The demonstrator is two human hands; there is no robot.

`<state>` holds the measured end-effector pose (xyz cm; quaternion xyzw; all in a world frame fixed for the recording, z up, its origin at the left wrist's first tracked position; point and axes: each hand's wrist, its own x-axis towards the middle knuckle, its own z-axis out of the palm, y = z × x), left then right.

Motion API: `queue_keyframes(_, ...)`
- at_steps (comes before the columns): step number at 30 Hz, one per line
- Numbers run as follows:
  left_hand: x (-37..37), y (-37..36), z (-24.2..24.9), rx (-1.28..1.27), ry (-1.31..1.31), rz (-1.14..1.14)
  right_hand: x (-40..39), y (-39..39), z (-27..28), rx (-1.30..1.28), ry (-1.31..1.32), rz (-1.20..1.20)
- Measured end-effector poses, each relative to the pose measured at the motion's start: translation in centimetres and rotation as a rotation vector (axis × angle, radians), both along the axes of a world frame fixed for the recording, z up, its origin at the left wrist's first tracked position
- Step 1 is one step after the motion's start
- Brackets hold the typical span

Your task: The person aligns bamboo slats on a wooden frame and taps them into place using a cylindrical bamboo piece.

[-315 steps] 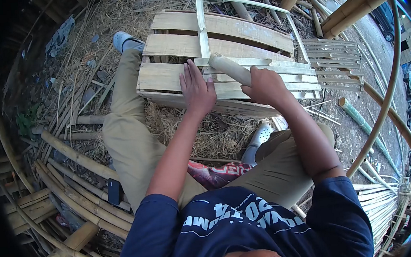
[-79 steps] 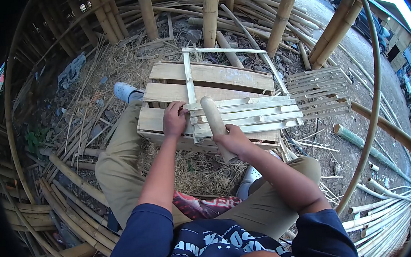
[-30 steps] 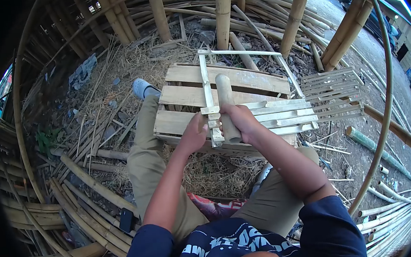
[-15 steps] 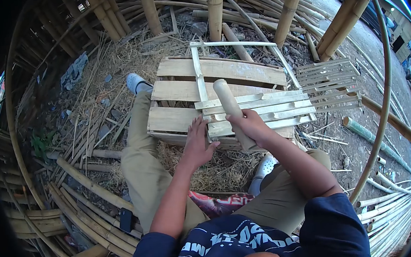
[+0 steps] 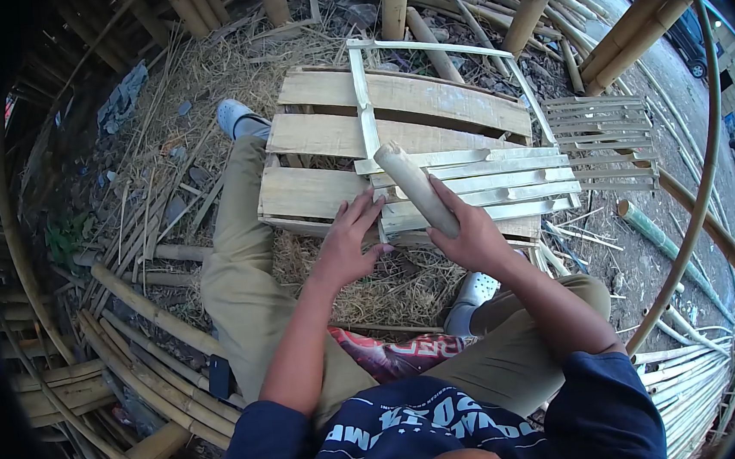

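My left hand (image 5: pixel 349 241) lies with fingers spread at the left end of a pale bamboo slat frame (image 5: pixel 475 169). Its fingertips are at the slat ends and its thumb points right. Across the slats rests a short, thick bamboo piece (image 5: pixel 416 189), tilted, with its upper end to the left. My right hand (image 5: pixel 473 231) is at this piece's lower end, fingers stretched along its right side and thumb apart below; its contact with the piece is hard to make out. Under the frame stands a low bench of wooden planks (image 5: pixel 317 186).
A second slatted panel (image 5: pixel 607 143) lies right of the bench. Bamboo posts (image 5: pixel 395 3) stand behind. A green bamboo pole (image 5: pixel 671 244) lies at right, near split strips (image 5: pixel 681 377). More poles (image 5: pixel 159 319) and a dark phone-like object (image 5: pixel 219 377) are at left.
My right hand's fingers have gone from wrapped over the bamboo piece to stretched beside its lower end. My left hand stays at the slat ends. The camera view has shifted slightly.
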<state>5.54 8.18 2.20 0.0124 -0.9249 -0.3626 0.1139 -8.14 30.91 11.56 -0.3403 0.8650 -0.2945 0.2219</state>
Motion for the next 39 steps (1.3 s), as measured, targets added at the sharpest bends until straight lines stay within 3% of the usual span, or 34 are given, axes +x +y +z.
queue_keyframes(5,-0.3,-0.3,0.4,-0.006,0.028,0.018,-0.1,0.0,-1.1,-0.055,-0.002,0.008)
queue_keyframes(8,-0.6,-0.7,0.0,-0.001,0.053,0.021,1.0,-0.7,-2.2,-0.375,0.036,-0.180)
queue_keyframes(11,-0.7,-0.8,0.2,0.005,0.037,0.042,0.2,-0.7,0.0,0.178,0.204,0.035)
queue_keyframes(22,-0.8,-1.2,1.0,0.041,0.031,0.042,-1.4,0.0,-0.3,-0.022,0.075,0.002)
queue_keyframes(28,-1.0,-1.3,1.8,0.028,-0.007,0.045,-1.7,0.2,1.0,0.018,-0.023,-0.010)
queue_keyframes(36,-1.1,-1.4,1.7,-0.016,0.089,0.050,-2.0,0.2,1.3,0.012,0.033,-0.011)
queue_keyframes(39,-2.4,-2.0,0.4,0.148,0.161,0.086,-2.1,0.3,1.8,0.027,0.022,-0.030)
